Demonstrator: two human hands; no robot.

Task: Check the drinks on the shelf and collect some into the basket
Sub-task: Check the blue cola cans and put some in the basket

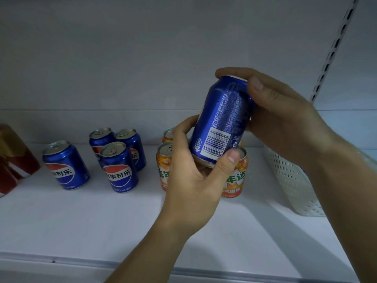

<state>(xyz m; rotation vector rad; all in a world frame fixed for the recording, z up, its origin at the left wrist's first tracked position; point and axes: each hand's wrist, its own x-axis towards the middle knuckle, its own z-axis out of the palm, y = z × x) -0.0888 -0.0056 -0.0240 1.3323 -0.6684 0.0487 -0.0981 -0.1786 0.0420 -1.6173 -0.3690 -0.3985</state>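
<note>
A blue cola can (222, 119) is held tilted above the shelf, its barcode and small print facing me. My left hand (191, 180) grips its bottom end from below. My right hand (285, 119) clasps its top, thumb on the side. Several more blue cola cans (118, 168) stand upright on the white shelf (81, 217) at left centre. Orange soda cans (235, 180) stand behind my left hand, partly hidden. A white perforated basket (293, 180) sits on the shelf at the right, behind my right forearm.
A red carton (14, 160) stands at the far left edge of the shelf. A slotted metal upright (334, 48) runs up the back wall at the right. The shelf's front lip (142, 266) crosses the bottom of the view.
</note>
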